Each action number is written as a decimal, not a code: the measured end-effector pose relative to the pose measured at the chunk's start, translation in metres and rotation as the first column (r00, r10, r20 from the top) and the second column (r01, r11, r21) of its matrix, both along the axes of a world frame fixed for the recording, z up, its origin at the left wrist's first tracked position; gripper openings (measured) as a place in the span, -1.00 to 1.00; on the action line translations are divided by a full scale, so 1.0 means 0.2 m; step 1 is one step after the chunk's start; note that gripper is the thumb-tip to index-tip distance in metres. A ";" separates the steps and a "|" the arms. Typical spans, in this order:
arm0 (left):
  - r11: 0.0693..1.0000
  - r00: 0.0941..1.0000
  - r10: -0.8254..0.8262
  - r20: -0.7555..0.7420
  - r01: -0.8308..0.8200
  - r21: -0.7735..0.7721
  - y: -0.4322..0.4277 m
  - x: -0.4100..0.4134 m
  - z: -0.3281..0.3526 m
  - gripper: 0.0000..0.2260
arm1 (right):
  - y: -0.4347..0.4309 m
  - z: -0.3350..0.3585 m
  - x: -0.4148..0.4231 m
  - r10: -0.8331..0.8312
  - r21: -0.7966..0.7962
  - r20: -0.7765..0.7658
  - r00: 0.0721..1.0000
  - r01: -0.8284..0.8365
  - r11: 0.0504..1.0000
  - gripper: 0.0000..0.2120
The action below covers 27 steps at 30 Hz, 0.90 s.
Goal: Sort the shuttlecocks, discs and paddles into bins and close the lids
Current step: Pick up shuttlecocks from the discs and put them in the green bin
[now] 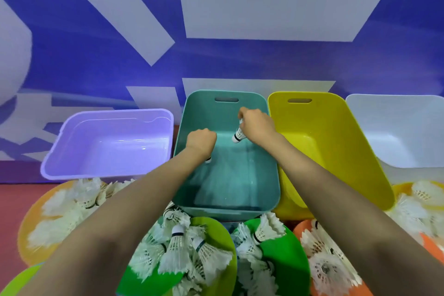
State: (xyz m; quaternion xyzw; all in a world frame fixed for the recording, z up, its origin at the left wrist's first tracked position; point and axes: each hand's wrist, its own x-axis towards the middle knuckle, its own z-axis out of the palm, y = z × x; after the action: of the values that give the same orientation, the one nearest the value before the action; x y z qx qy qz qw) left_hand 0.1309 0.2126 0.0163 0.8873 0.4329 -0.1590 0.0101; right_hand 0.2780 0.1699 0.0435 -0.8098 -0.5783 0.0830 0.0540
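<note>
Head view: four bins (228,210), two hands (201,141).

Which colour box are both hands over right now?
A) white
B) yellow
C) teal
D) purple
C: the left hand and the right hand are both above the teal bin, and the right hand pinches a shuttlecock over it.

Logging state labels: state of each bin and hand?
purple bin: open, empty
teal bin: open, hands over it
yellow bin: open, empty where visible
white bin: open, partly cropped
left hand: grips a shuttlecock
right hand: holds second shuttlecock, cork down
</note>
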 end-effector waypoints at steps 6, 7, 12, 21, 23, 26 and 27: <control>0.990 0.993 0.109 0.041 -0.105 -0.090 0.08 0.00 -0.14 -0.60 | 0.18 -0.14 0.01 0.035 -0.132 -0.008 0.999 -0.035 0.991 -0.72; 0.991 0.993 0.106 0.060 -0.101 -0.088 0.08 -0.01 -0.15 -0.60 | 0.20 -0.16 0.00 0.042 -0.141 -0.013 0.999 -0.043 0.989 -0.71; 0.989 0.981 0.136 0.140 -0.125 -0.083 0.02 -0.08 -0.09 -0.65 | 0.22 -0.19 -0.03 0.041 -0.144 -0.107 0.993 -0.056 0.988 -0.45; 0.988 0.767 -0.114 0.631 0.022 0.151 -0.40 -0.30 0.11 -0.75 | -0.19 0.04 -0.11 0.163 -0.056 -0.191 0.968 -0.176 0.983 -0.42; 0.976 0.660 -0.146 0.737 -0.024 0.214 -0.52 -0.36 0.14 -0.80 | -0.38 0.12 -0.16 0.169 0.058 -0.159 0.973 -0.162 0.985 -0.50; 0.975 0.565 -0.162 0.809 -0.036 0.220 -0.73 -0.46 0.15 -0.79 | -0.71 0.19 -0.21 0.208 0.268 -0.210 0.955 -0.148 0.952 -0.54; 0.974 0.556 -0.182 0.811 -0.012 0.227 -0.79 -0.50 0.15 -0.79 | -0.81 0.19 -0.23 0.224 0.329 -0.260 0.939 -0.132 0.935 -0.52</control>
State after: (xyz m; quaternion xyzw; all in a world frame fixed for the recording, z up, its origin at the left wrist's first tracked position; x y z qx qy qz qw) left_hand 0.0315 0.0541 0.0456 0.8738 0.3479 0.3209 0.1121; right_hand 0.2319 0.0080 0.0822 -0.7138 -0.6414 0.1160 0.2562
